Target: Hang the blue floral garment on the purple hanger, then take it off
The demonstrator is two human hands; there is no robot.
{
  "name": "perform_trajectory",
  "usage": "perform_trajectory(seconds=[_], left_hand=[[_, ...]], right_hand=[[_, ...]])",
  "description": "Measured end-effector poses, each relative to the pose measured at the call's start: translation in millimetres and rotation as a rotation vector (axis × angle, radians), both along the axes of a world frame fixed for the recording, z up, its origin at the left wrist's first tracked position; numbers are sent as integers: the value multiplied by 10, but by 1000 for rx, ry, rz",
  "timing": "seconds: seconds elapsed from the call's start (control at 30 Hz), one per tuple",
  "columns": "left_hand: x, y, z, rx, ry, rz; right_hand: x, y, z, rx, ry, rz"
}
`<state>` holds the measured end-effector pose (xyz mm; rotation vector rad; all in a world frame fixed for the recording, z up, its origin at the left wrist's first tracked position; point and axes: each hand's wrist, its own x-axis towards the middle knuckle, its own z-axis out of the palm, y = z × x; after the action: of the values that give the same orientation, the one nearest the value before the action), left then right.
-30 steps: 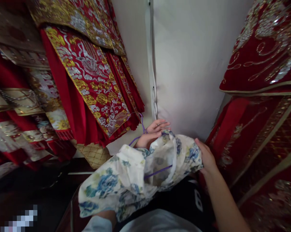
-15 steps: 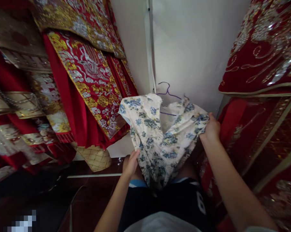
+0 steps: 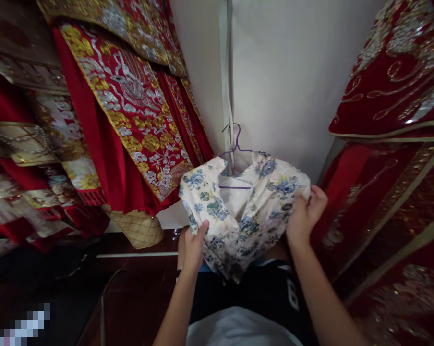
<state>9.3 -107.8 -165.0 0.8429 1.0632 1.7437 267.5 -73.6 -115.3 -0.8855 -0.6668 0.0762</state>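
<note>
A white blouse with blue and green flowers (image 3: 217, 210) hangs over my lap on a purple hanger (image 3: 237, 143). The hanger's hook and shoulders rise out of the neckline, and its lower bar crosses the open V-neck. My left hand (image 3: 195, 245) grips the blouse's left side below the sleeve, thumb on top of the cloth. On the other side, my right hand (image 3: 305, 214) is closed on the edge of the right sleeve. The blouse's lower part bunches and falls toward my dark shorts (image 3: 246, 298).
Red and gold embroidered garments (image 3: 138, 105) hang on the left, and more red beaded ones (image 3: 390, 96) stand close on the right. A pale strip (image 3: 226, 72) runs down the white wall (image 3: 282, 72) ahead. A cable (image 3: 103, 307) lies on the dark floor at left.
The hanger has shifted left and now sits more upright and centred in the neckline. The blouse's right shoulder now covers the hanger's right arm. My right hand has moved slightly down and left.
</note>
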Motion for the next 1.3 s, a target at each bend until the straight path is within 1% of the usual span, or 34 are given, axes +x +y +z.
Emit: perform_trajectory(seconds=[0.07, 0.1, 0.13, 0.2, 0.23, 0.27, 0.3, 0.43, 0.5, 0.63, 0.77, 0.83, 0.9, 0.97, 1.07, 1.13, 1.17, 1.2, 1.23, 1.3], left_hand=[[82, -69, -4, -13, -10, 14], [122, -97, -14, -19, -6, 19], [159, -119, -28, -21, 3, 20], [211, -140, -62, -26, 14, -6], [227, -142, -77, -25, 11, -22], [238, -142, -89, -23, 4, -37], [245, -141, -96, -21, -7, -48], [278, -168, -76, -27, -55, -61], [299, -197, -51, -43, -66, -65], [312, -267, 28, -54, -93, -103], [267, -366, 154, -53, -102, -88], [232, -415, 210, -64, -103, -94], [197, -445, 235, -67, -96, -79], [167, -454, 216, -47, -67, -15], [155, -454, 132, 67, 4, 205], [182, -466, 84, 172, 121, 360], [209, -476, 73, 213, 226, 385], [245, -484, 72, 238, 351, 353], [289, -489, 82, 250, 482, 267], [391, -480, 125, 262, 695, 36]], right_hand=[[-266, -194, -259, -62, -50, -93], [-409, -275, -388, -115, -61, -65], [-544, -336, -506, -193, -101, 70], [-757, -390, -680, -382, -167, 479], [-828, -386, -727, -457, -172, 652], [-875, -368, -748, -511, -163, 782], [-903, -342, -747, -543, -148, 868], [-913, -263, -636, -555, -131, 1047], [-903, -254, -588, -537, -104, 1052], [-900, -250, -544, -513, -85, 977], [-930, -311, -454, -475, -162, 1058], [-931, -383, -371, -464, -136, 1094], [-902, -468, -276, -468, -71, 1102], [-845, -547, -185, -474, -16, 1082], [-754, -635, -85, -498, -22, 1053], [-724, -673, -51, -531, -71, 1052], [-722, -687, -45, -543, -106, 1055], [-727, -698, -44, -549, -147, 1063], [-737, -708, -47, -549, -188, 1073], [-762, -718, -56, -542, -264, 1106]])
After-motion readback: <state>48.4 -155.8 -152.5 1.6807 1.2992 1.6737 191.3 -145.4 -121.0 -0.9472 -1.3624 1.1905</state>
